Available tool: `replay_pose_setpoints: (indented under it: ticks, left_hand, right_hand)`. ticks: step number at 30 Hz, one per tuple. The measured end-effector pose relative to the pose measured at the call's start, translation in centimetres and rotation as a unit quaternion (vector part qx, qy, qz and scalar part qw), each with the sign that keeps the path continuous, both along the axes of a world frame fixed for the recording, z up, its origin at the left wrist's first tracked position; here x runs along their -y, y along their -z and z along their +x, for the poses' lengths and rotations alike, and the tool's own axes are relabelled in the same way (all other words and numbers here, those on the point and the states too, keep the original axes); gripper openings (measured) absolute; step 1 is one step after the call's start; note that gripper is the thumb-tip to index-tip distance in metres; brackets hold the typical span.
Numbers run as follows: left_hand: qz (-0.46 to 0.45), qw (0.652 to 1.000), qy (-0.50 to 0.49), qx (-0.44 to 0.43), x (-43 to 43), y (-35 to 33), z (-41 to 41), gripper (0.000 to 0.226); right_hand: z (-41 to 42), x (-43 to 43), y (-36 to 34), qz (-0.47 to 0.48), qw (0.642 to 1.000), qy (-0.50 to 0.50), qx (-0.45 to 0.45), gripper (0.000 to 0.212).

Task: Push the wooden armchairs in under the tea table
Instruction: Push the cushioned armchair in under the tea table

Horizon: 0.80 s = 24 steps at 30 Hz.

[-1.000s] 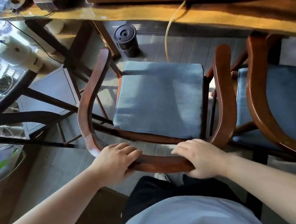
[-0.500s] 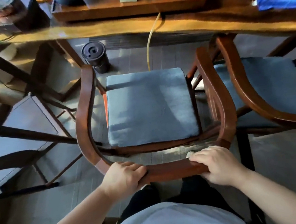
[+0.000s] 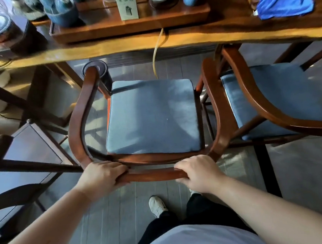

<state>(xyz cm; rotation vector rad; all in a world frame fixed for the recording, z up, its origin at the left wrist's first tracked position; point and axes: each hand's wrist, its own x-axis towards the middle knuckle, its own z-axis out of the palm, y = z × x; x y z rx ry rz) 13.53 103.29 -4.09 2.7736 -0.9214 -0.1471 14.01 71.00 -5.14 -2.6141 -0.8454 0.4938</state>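
Note:
A wooden armchair (image 3: 79,116) with a curved back rail and a blue seat cushion (image 3: 152,116) stands in front of me, facing the tea table (image 3: 188,38). My left hand (image 3: 101,176) and my right hand (image 3: 198,171) both grip the rear top rail of this chair. The tips of its arms sit just short of the table's front edge. A second armchair (image 3: 249,89) with a blue cushion stands to the right, its front part under the table.
A tea tray (image 3: 130,25) with cups, jars and a small box sits on the table, with a blue cloth (image 3: 279,0) to the right. A dark cylindrical bin (image 3: 103,78) and a yellow hose (image 3: 156,53) are under the table. A dark side table (image 3: 28,150) stands left.
The chair has slid forward toward the table with both hands still on its back rail. My view has lifted, so the tabletop and tea things now show.

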Motion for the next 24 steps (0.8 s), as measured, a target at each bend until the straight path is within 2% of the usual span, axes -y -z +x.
replay_pose_setpoints:
  ticks: [7,11,16,24]
  left_hand:
    - [0.015,0.999,-0.048,-0.02,0.0,-0.3,1.0,0.035]
    - [0.015,0.998,-0.052,-0.023,4.1,0.0,1.8,0.026]
    - [0.002,0.999,-0.041,-0.025,9.0,0.0,4.1,0.033]
    - [-0.017,0.999,-0.002,-0.031,10.0,0.2,4.3,0.032]
  right_hand:
    - [2.0,0.0,0.4,-0.032,0.998,-0.058,0.003,0.035]
    - [3.9,3.8,-0.5,-0.038,0.999,-0.014,-0.011,0.038]
    - [7.0,7.8,-2.0,-0.049,0.997,0.028,-0.049,0.036]
    - [5.7,9.1,-1.5,-0.036,0.998,0.033,-0.048,0.038]
